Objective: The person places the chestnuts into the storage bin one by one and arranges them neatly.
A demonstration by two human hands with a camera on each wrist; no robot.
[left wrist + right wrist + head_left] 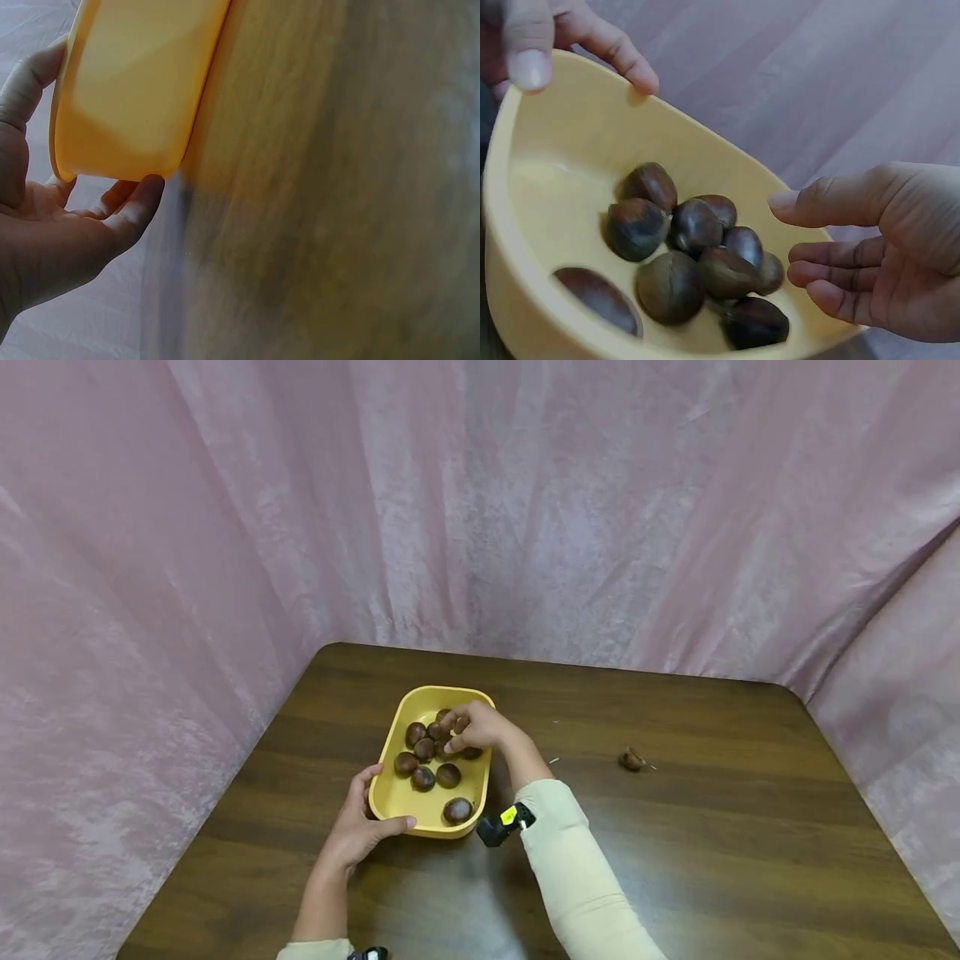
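A yellow rounded rectangular plastic bin (378, 802) stands on the table with several glossy brown chestnuts (448, 775) inside. My left hand (354, 827) holds its near left corner, the thumb on the near rim and the fingers along the left side. The left wrist view shows the fingers of that left hand (67, 240) against the bin's wall (139, 97). My right hand (482, 728) reaches over the far right rim, above the chestnuts. In the right wrist view, the right hand (877, 255) has thumb and fingers apart, with no chestnut seen between them, beside the clustered chestnuts (697, 225).
The brown wooden table (720, 827) carries a small brown piece with pale strands (632, 760) to the right, too small to identify. A tiny white scrap (554, 760) lies beside the right forearm. Pink curtains (570, 510) hang behind the table.
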